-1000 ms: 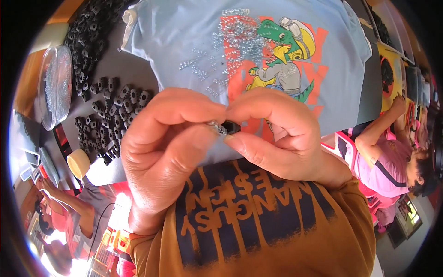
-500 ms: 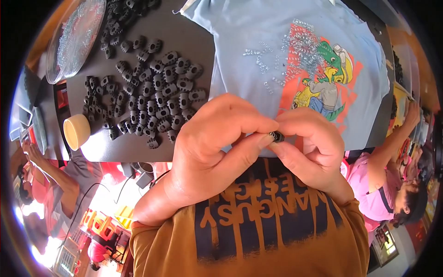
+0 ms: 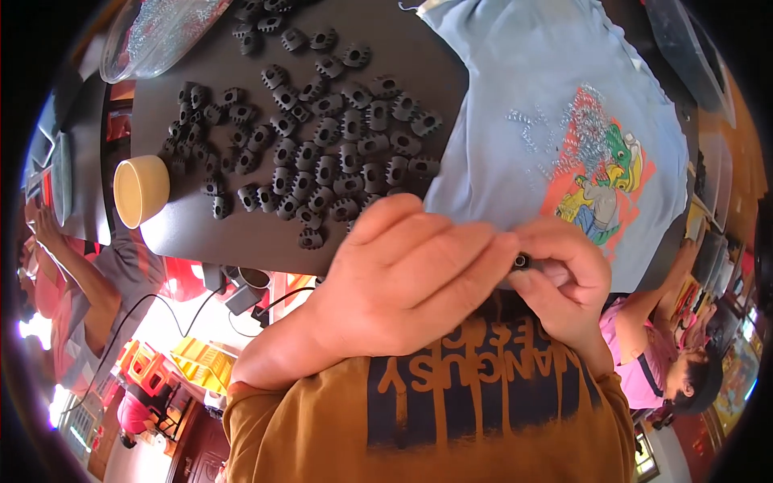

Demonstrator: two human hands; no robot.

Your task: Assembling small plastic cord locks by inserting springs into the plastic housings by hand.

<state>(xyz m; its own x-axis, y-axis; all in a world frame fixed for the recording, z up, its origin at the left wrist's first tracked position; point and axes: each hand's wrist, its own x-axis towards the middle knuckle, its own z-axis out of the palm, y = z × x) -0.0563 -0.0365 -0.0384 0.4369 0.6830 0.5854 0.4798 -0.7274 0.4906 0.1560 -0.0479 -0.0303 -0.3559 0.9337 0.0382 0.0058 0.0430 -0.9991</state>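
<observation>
My right hand (image 3: 568, 274) pinches a small black plastic piece (image 3: 522, 261) between thumb and forefinger; a round hollow end faces up. My left hand (image 3: 419, 274) meets it from the left, fingers bent and pressed together, fingertips close against the piece. Its thumb is hidden, so what it may hold does not show. Beyond my hands, a light blue cloth (image 3: 499, 137) with a printed cartoon figure carries a heap of small metal springs (image 3: 586, 121). Left of the cloth, many ribbed black plastic pieces (image 3: 326, 169) with oval holes lie spread on the dark table (image 3: 217, 233).
A round yellow tub (image 3: 141, 191) stands at the table's left edge. Behind it, a clear plastic bowl (image 3: 153, 40) holds more springs. A clear bin (image 3: 684, 56) is at the far right. Other people sit at both sides; cables hang below the table's near edge.
My left hand has turned, its back now upward and fingers over the tips. The spring showing at the black piece is no longer visible. The view has shifted, so the table appears displaced.
</observation>
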